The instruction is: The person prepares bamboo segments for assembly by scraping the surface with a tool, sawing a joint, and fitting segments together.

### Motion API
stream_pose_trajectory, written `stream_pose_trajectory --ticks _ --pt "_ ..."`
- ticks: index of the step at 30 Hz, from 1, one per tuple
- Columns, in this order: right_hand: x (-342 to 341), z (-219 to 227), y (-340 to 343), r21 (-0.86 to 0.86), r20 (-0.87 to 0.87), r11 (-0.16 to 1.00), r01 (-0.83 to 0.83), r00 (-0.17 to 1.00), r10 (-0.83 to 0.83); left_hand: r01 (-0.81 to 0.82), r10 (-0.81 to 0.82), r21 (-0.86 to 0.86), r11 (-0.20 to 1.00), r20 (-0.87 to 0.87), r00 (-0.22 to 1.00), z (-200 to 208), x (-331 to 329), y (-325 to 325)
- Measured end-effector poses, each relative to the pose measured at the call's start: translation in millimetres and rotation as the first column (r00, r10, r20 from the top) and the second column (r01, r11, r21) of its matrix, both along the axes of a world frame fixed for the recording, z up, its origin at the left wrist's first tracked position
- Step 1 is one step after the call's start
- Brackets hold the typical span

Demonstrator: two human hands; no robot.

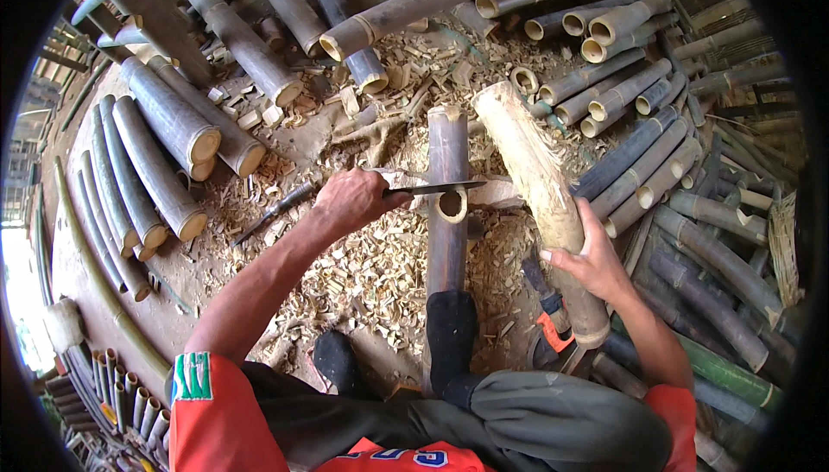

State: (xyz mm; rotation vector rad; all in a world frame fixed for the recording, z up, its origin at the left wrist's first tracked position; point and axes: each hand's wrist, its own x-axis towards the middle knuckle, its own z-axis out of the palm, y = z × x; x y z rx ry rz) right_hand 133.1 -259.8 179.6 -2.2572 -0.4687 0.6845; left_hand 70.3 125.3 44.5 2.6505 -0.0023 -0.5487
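Note:
My left hand (352, 200) is closed round the handle of a knife. The knife's narrow dark blade (440, 187) lies across a bamboo tube (447, 148), just above a round hole (450, 205) cut in its wall. In my right hand (596, 254) is a thick wooden club (528, 148), held tilted with its pale, battered end up and away from me. The club is to the right of the tube, apart from the knife. My foot in a dark sock (452, 329) rests on the tube's near end.
Wood chips (345, 291) cover the ground around the tube. Cut bamboo lengths (164, 118) lie at the left, with further stacks (622, 83) at the right. A long blade tool (275, 211) lies left of the tube. Near my right forearm is an orange-handled tool (553, 331).

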Motion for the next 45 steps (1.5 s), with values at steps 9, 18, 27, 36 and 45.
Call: stream_pose_trajectory --ticks 9,18,27,36,45 --pt "-30 17 -7 -0.146 -0.025 0.986 -0.078 0.997 0.075 0.010 -0.006 0.028 1.000 -0.139 0.990 10 9 -4" --pt "-23 34 -12 -0.171 -0.042 0.984 -0.050 0.998 0.043 0.039 -0.041 -0.020 0.999 -0.108 0.993 -5 10 8" --pt "-14 11 -39 -0.154 -0.347 0.987 0.034 0.934 -0.087 0.235 -0.231 0.131 0.963 -0.046 0.972 -12 -2 8" --pt "-17 5 -6 -0.085 0.027 0.994 -0.068 0.997 0.071 0.023 -0.032 0.064 0.998 0.153 0.988 1 -73 10" --pt "36 -34 31 -0.696 0.454 0.473 -0.540 0.180 0.873 0.057 -0.103 0.257 0.965 0.170 0.980 -15 -77 27"
